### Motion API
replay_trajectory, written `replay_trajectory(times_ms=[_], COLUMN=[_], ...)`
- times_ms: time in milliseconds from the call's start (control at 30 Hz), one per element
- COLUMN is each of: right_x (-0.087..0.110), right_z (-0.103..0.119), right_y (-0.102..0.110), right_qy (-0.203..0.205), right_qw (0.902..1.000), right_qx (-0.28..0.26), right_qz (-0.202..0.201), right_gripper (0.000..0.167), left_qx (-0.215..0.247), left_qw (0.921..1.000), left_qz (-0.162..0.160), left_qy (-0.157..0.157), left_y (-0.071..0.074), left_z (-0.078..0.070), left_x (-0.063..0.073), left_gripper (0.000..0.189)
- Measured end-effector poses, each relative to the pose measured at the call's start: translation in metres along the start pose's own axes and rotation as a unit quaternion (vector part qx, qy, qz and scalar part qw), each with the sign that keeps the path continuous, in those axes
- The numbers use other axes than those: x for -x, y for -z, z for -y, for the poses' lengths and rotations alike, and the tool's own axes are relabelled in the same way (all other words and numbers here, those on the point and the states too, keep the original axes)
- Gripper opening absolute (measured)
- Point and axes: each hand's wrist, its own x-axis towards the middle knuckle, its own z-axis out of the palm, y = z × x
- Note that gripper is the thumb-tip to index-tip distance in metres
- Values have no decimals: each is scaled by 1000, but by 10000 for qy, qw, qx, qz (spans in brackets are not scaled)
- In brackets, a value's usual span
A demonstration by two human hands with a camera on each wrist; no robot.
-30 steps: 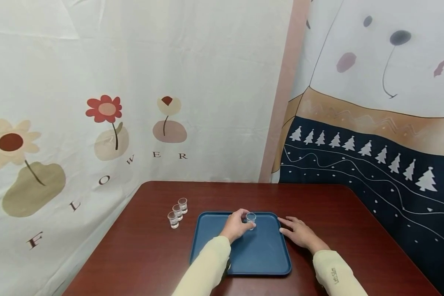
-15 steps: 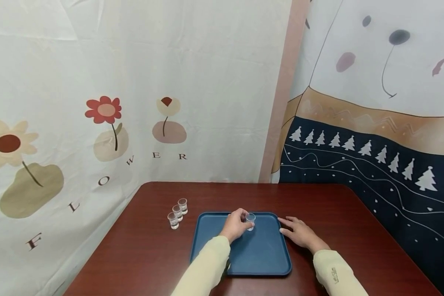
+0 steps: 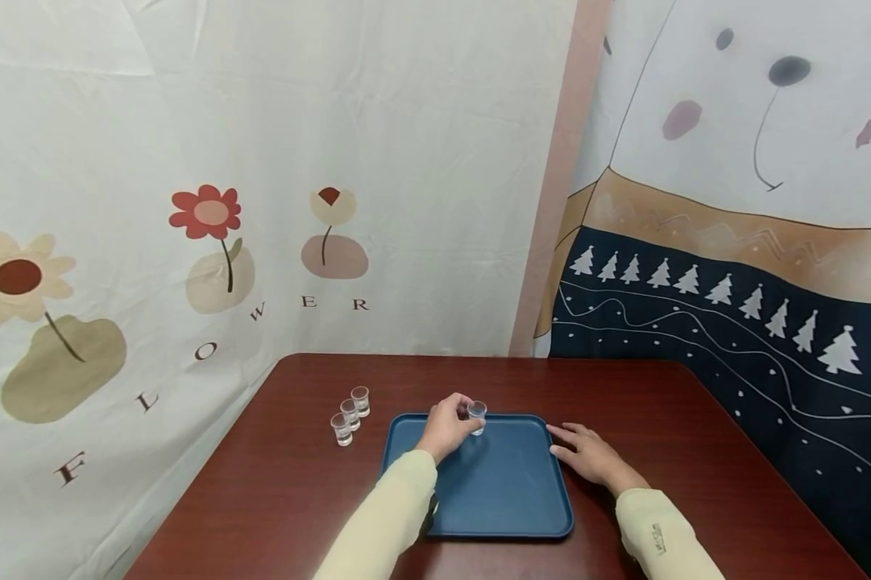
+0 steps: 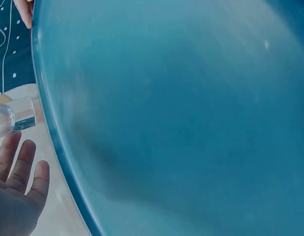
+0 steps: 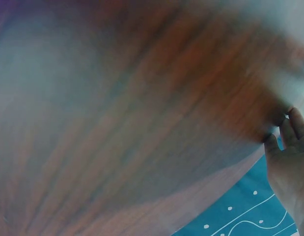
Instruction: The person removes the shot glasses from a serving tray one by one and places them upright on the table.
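Note:
My left hand pinches a small clear shot glass between thumb and fingers, upright over the far part of the blue tray. In the left wrist view the shot glass shows beyond the tray's rim, apart from the tray surface, with several fingers spread below it. My right hand rests on the table with its fingers extended, fingertips at the tray's right rim. The right wrist view catches only part of that hand at its right edge.
Three more clear shot glasses stand in a slanting row on the dark red table, left of the tray. A white flower-print curtain hangs behind the table. A bear-print cloth hangs at the right.
My left hand has moved with the shot glass from the tray's far right part leftward and up in the head view. The right hand and the three glasses have stayed put.

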Motion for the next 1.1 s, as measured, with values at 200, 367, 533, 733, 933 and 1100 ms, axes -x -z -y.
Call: replay_trajectory(times_ms=[200, 367, 533, 733, 933, 1100], right_x=[-1, -1, 0, 0, 0, 1], right_z=[1, 1, 2, 1, 1, 2], right_y=[1, 1, 1, 0, 1, 2], right_qy=[5, 5, -19, -64, -66, -44], right_qw=[10000, 10000, 10000, 10000, 10000, 10000], right_qx=[28, 68, 22, 33, 13, 20], right_qz=[17, 29, 29, 64, 62, 48], right_gripper=[54, 54, 53, 54, 54, 54], left_qx=[37, 6, -27, -72, -64, -29], left_qw=[9999, 9997, 9994, 9983, 9966, 9948], left_qz=[-154, -259, -330, -573, -822, -1012], left_qy=[-54, -17, 24, -31, 54, 111], left_y=[19, 32, 44, 62, 85, 102], left_z=[4, 9, 11, 15, 20, 23], left_x=[-1, -3, -4, -8, -12, -11], left_gripper=[24, 26, 28, 30, 31, 34])
